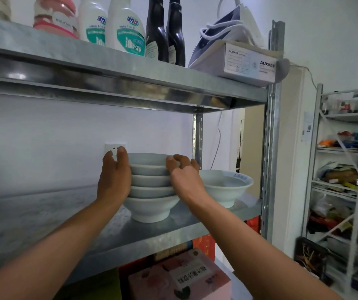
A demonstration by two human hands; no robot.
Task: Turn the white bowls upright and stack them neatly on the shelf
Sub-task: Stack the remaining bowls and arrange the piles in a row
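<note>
Shelf (43, 213), bowl stack (152, 191) partly behind hands (114, 180) (184, 178)

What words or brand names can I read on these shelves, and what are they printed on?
"AUX": on the white box, upper right, printed twice.
"活力28": on the white spray bottles.
Too blurred to read: the label on the pink jar, the blue characters on the rim of the single bowl, and the upside-down print on the pink box.

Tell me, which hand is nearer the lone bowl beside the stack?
Right. The right hand holds the stack on its right side, next to the lone bowl; the left hand holds its far, left side.
</note>
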